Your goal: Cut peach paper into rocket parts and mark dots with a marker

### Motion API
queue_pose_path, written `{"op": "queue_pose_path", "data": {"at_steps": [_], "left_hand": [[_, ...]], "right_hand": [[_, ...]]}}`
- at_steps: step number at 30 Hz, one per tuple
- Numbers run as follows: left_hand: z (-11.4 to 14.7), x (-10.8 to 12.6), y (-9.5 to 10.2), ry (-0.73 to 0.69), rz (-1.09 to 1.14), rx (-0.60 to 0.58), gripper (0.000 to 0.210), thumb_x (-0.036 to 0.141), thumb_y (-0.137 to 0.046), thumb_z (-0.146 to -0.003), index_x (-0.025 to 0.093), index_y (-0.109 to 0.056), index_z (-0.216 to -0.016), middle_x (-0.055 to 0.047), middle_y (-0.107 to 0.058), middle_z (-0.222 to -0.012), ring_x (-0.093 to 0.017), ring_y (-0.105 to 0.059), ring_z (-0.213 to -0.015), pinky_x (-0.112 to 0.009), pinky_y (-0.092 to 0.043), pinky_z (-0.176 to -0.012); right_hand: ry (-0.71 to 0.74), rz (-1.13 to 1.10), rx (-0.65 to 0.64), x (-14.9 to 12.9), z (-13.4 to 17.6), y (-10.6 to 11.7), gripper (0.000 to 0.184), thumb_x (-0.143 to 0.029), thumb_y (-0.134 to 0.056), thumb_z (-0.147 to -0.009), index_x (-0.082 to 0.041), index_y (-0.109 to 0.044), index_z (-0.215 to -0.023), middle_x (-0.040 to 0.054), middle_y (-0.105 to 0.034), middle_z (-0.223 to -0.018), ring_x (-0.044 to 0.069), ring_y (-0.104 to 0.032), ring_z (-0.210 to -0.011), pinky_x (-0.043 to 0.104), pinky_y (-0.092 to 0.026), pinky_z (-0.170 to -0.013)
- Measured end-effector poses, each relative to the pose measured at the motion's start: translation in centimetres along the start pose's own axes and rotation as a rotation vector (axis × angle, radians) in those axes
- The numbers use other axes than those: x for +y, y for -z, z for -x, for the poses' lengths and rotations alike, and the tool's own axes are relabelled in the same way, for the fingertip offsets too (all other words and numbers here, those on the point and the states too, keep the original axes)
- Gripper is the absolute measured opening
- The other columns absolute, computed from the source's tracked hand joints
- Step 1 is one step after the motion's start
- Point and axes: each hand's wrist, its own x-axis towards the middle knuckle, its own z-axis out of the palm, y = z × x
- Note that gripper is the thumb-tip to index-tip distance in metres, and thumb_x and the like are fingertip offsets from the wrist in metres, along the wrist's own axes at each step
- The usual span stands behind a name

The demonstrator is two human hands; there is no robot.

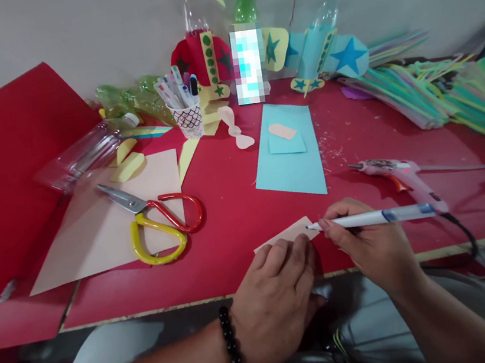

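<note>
My right hand (pixel 367 242) pinches a white marker (pixel 370 219) with a blue-tinted end. Its dark tip meets the right end of a small pale pink paper strip (pixel 283 235) near the table's front edge. My left hand (pixel 279 295) lies over the strip with its fingers stretched out, pressing it down and covering its lower part. Beyond the hands lies a light blue sheet (pixel 291 178), with a smaller blue piece (pixel 286 145) and a pale pink cut-out (pixel 283 131) on it. A pink glue gun (pixel 402 175) rests beyond my right hand.
Scissors (pixel 152 211) with red and yellow handles lie on a large pale sheet (pixel 76 245) at left. A cup (pixel 188 120) of markers stands behind. Decorated bottles (pixel 197 56) line the wall. Colourful strips (pixel 427 91) pile at right; the glue gun's cord (pixel 471 238) drops over the front edge.
</note>
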Motion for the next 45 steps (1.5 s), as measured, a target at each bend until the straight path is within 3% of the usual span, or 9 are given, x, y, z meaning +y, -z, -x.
{"op": "queue_pose_path", "data": {"at_steps": [45], "left_hand": [[-0.03,0.00,-0.25,-0.016,-0.023,0.001,0.056,0.043,-0.032,-0.098,0.008,-0.039,-0.142,-0.011,-0.039,-0.149,-0.030,-0.037,-0.126,-0.043,-0.032,-0.102]], "right_hand": [[0.017,-0.047,-0.005,0.05,0.10,-0.19,0.013,-0.022,-0.056,-0.090,-0.020,-0.057,-0.077,-0.0033,-0.055,-0.067,0.010,-0.049,-0.057,0.022,-0.040,-0.053]]}}
